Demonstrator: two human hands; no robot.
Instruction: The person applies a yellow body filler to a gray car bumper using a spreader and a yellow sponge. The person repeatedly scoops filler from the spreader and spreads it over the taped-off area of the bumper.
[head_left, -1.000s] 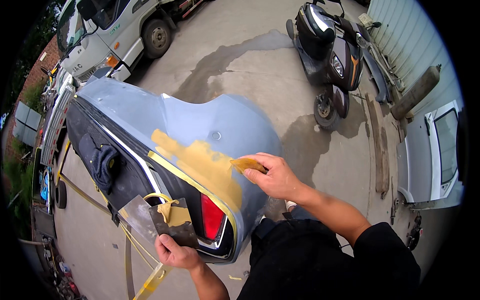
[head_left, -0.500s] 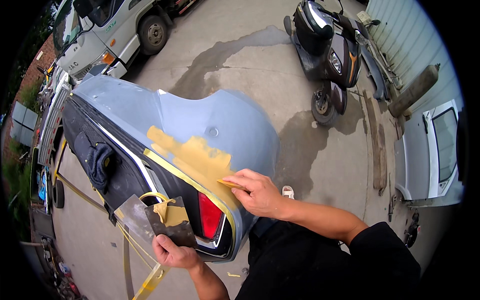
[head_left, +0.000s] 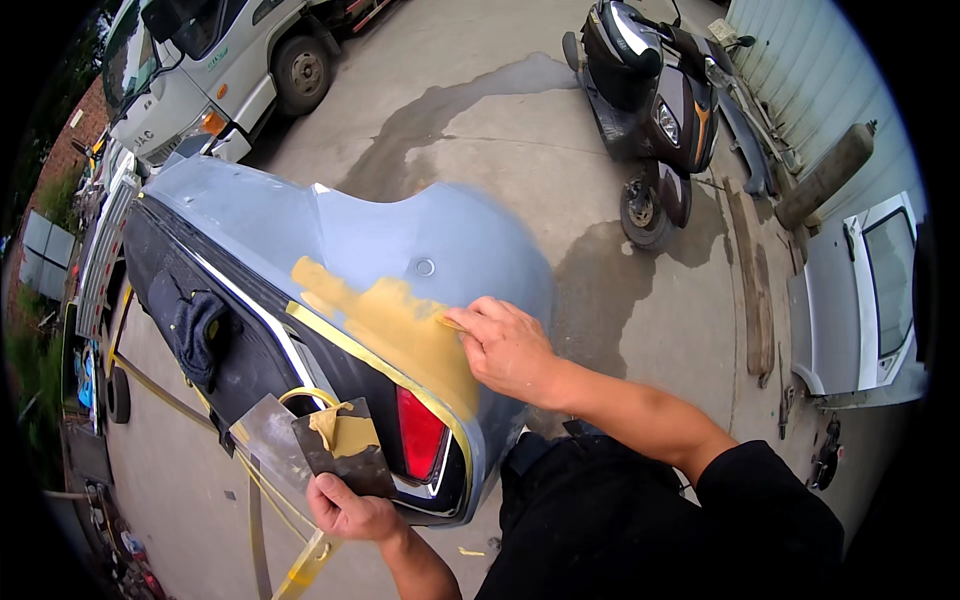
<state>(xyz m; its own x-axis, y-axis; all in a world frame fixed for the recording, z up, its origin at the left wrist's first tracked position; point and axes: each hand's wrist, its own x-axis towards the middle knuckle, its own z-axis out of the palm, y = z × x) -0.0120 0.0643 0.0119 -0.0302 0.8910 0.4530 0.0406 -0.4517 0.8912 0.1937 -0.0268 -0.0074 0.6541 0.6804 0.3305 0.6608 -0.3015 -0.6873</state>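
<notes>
My right hand (head_left: 512, 352) is closed on a small yellowish putty spreader (head_left: 452, 322). Its edge meets the yellow putty (head_left: 385, 318) spread over the grey-blue car bumper (head_left: 475, 235). Low on the left, my left hand (head_left: 350, 512) grips a dark flat putty board (head_left: 362, 474) by its near edge; a lump of yellow putty (head_left: 350, 434) sits on top. A greyish flat sheet (head_left: 268, 438) lies partly behind the board. Yellow masking tape (head_left: 352, 350) edges the puttied strip, beside a red light or reflector (head_left: 420, 430). A tape roll (head_left: 308, 392) shows behind the board.
A dark knitted cloth or glove (head_left: 198, 328) lies on the bumper's black part. The bumper rests on a yellow stand (head_left: 305, 565). Farther off are a white truck (head_left: 215, 70), a scooter (head_left: 660, 110), a gas cylinder (head_left: 825, 178), wooden planks (head_left: 755, 285) and a car door (head_left: 880, 295).
My right hand has moved up and slightly left along the bumper with the spreader. Smoothed putty now shows where the hand was. My left hand and the board have hardly moved.
</notes>
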